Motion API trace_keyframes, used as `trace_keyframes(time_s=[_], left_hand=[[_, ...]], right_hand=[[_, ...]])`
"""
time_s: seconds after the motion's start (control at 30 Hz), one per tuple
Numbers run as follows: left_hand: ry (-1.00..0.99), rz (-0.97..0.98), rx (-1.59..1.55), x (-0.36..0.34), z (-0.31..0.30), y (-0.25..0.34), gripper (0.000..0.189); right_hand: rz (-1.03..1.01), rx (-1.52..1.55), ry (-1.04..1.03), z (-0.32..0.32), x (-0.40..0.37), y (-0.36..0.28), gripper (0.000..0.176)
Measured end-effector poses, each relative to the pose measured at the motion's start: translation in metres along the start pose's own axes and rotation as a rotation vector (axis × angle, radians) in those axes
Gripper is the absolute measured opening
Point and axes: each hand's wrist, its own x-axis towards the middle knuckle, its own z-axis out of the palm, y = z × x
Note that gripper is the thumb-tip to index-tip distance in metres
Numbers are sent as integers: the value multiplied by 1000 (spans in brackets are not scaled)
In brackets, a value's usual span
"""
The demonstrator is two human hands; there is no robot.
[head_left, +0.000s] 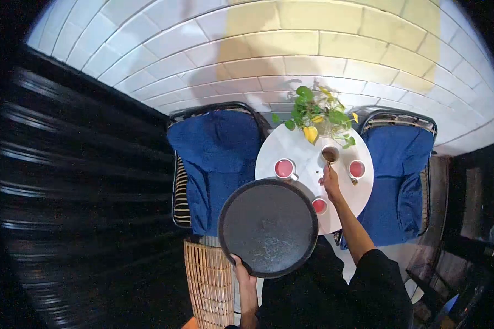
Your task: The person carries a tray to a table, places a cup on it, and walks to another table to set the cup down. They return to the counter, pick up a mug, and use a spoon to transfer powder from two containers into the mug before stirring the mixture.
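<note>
My left hand (243, 271) grips the lower left rim of a round black tray (266, 219), its surface scuffed and with nothing on it. The tray overlaps the near left edge of a round white table (306, 156). Over the table my right hand (330, 180) is closed on the handle of a white mug (330, 153) with dark brown in its bottom. Around it stand a cup with pink inside (284, 168) on the left, another pink cup (357, 169) on the right, and a third pink cup (319, 206) nearer me, partly behind my wrist.
A leafy plant (321, 112) with green and yellow leaves stands at the table's far edge, against the white brick wall (291, 41). Blue-covered chairs flank it: a left chair (217, 148) and a right chair (398, 164). A woven cane piece (208, 279) is at lower left.
</note>
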Motion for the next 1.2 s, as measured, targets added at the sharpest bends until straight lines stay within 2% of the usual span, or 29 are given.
trace_keyframes(time_s=[0.07,0.2,0.27,0.3,0.33,0.4,0.47,0.5,0.57,0.73,0.8,0.83,0.87,0.93,0.97,1.0,1.07,1.13,1.2], left_hand=[[-88,-43,7,12,-5,1,76],[-252,-65,58,28,-6,8,79],[-347,-71,57,30,-1,13,73],[-372,-78,65,31,-1,14,73],[-381,-57,89,33,0,15,74],[-412,-53,110,31,2,18,74],[-445,-65,181,22,3,22,75],[-461,-80,171,24,0,17,75],[-554,-123,113,29,-7,9,68],[-548,-150,295,-25,0,10,58],[-588,-134,376,-46,5,8,58],[-602,-144,415,-53,6,5,59],[-641,-152,448,-61,8,3,59],[-720,-239,513,-81,9,0,76],[-684,-253,563,-90,11,-3,78],[-730,-267,611,-96,12,-5,78],[-938,-273,621,-104,6,-12,77],[-952,-287,717,-108,6,-32,74],[-1084,-253,694,-130,8,-55,60]], right_hand=[[-142,-166,-27,-10,-20,-12,34],[-200,-232,10,-31,-76,-51,30],[-205,-455,-96,-38,-120,-86,35],[-245,-387,-106,-40,-136,-83,34],[-194,-436,-163,-42,-160,-103,33],[-187,-326,-224,-34,-211,-128,32],[-51,-402,-207,-30,-256,-139,32],[-128,-385,-237,-22,-280,-150,33],[-120,-375,-235,-21,-310,-138,29],[-135,-345,-174,-20,-377,-76,24],[-269,-373,-112,-26,-401,-54,22],[-341,-427,-71,-24,-419,-65,27],[-280,-393,-49,-26,-436,-64,24],[-422,-494,33,-36,-460,-56,21],[-413,-484,96,-39,-475,-50,21],[-410,-473,149,-39,-488,-48,19],[-400,-455,267,-45,-513,-43,18],[-272,-424,249,-61,-537,-38,27],[-261,-412,329,-81,-563,-32,28]])
